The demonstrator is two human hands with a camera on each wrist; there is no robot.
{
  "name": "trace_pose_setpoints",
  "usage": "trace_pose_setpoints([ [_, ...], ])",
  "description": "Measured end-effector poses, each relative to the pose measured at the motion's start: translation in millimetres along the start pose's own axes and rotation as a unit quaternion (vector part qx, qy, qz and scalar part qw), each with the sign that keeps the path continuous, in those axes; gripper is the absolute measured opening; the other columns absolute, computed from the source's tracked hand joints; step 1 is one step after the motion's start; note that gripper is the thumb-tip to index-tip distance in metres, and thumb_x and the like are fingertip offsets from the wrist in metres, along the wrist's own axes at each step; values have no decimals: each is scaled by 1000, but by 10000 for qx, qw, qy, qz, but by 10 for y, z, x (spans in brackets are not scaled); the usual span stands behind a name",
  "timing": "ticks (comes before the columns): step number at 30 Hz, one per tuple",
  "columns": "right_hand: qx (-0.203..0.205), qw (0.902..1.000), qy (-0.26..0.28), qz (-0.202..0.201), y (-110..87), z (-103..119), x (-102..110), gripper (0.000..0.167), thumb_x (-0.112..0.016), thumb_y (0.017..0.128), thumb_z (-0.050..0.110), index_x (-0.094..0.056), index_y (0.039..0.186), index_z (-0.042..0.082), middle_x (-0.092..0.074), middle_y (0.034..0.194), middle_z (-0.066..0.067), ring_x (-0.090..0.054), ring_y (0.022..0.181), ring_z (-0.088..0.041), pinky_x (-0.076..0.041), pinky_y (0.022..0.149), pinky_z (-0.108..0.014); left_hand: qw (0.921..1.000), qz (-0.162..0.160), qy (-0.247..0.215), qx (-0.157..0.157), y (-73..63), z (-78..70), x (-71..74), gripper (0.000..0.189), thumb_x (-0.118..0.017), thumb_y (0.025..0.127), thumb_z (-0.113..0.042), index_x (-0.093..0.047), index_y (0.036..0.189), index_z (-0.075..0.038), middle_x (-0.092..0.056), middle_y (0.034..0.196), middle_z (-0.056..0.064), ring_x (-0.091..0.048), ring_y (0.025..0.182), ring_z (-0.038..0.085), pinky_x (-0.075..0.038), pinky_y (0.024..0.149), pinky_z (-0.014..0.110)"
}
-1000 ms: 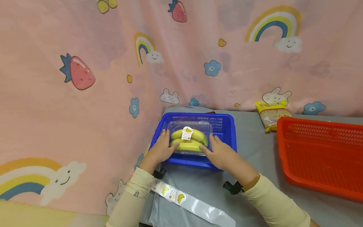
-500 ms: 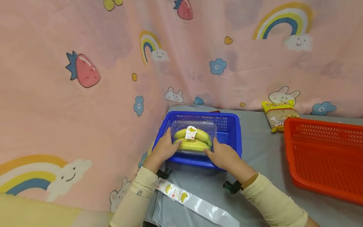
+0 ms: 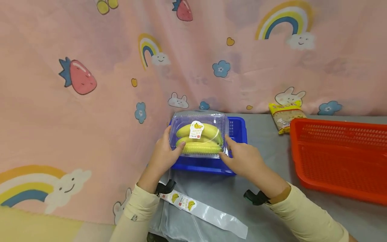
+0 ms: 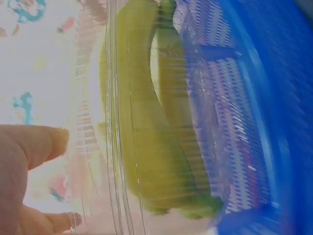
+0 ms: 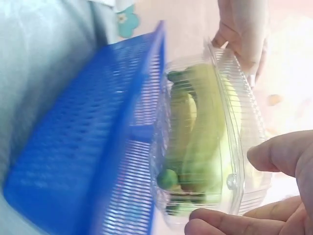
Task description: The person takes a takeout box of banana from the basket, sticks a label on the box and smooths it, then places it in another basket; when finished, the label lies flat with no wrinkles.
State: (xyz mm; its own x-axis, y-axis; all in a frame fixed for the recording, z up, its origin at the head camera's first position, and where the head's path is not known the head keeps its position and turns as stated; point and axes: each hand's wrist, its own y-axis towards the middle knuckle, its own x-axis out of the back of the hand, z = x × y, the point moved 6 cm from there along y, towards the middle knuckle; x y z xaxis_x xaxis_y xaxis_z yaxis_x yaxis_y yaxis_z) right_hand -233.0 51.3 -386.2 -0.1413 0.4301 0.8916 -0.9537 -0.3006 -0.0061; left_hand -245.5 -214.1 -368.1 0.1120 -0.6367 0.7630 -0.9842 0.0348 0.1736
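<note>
A clear plastic box point(image 3: 224, 121) with yellow bananas point(image 3: 201, 148) inside hangs just above the blue basket point(image 3: 202, 166). A white label point(image 3: 196, 130) with a banana picture is stuck on its lid. My left hand point(image 3: 163, 154) grips the box's left end, thumb on the near side. At the opposite end my right hand point(image 3: 246, 160) holds it the same way. In the right wrist view the bananas point(image 5: 208, 127) show through the side wall, with the basket point(image 5: 83, 132) apart from the box. The far fingers are partly hidden in the head view.
A strip of banana labels point(image 3: 205, 213) lies on the grey-covered table point(image 3: 266, 215) in front of the basket. A red basket point(image 3: 338, 161) stands at the right. Behind it is a yellow food packet point(image 3: 285, 117). A pink patterned curtain point(image 3: 193, 80) closes off the back and left.
Both hands have raised the banana box from inside the blue basket to above its rim, nearer the camera. Their grip has closed in on its ends. The head view has shifted slightly.
</note>
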Motion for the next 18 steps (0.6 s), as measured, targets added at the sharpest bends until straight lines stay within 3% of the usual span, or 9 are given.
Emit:
trace_pose_setpoints([
  [2,-67,10000,-53,13,-150,6,136,81,-64,103,49,-39,164,2,-64,77,-8,-66,79,-29,-55,58,-39,10000,-19,41,-73,-81,-144,49,87,-70,102,-41,-26,168,-5,-43,162,26,-43,147,45,-38,115,66],
  [5,-108,9999,-103,-35,-395,-12,330,82,-66,102,51,-40,164,4,-71,92,-7,-68,86,-27,-58,64,-39,9996,-98,137,-221,-217,-369,97,88,-71,101,-43,-28,168,-6,-46,160,25,-46,145,45,-40,113,66],
  [8,-21,9997,-82,-217,-652,-86,485,82,-67,101,53,-43,162,4,-76,103,-7,-66,78,-19,-56,62,-36,9986,-213,301,-383,-371,-607,108,89,-73,99,-47,-32,167,-6,-54,154,23,-55,138,44,-48,105,65],
  [12,93,9989,-110,-455,-1010,-269,584,79,-71,99,52,-50,158,4,-78,109,-8,-60,64,-12,-52,57,-32,9978,-177,367,-523,-586,-881,24,89,-75,97,-51,-36,165,-8,-61,148,20,-61,131,42,-53,98,64],
  [18,-275,9993,187,-152,-1515,-620,492,85,-76,95,56,-52,156,1,-78,109,-8,-62,69,-11,-59,66,-40,9969,7,430,-662,-958,-1173,-193,87,-79,95,-48,-43,162,-7,-64,144,18,-61,131,41,-53,99,63],
])
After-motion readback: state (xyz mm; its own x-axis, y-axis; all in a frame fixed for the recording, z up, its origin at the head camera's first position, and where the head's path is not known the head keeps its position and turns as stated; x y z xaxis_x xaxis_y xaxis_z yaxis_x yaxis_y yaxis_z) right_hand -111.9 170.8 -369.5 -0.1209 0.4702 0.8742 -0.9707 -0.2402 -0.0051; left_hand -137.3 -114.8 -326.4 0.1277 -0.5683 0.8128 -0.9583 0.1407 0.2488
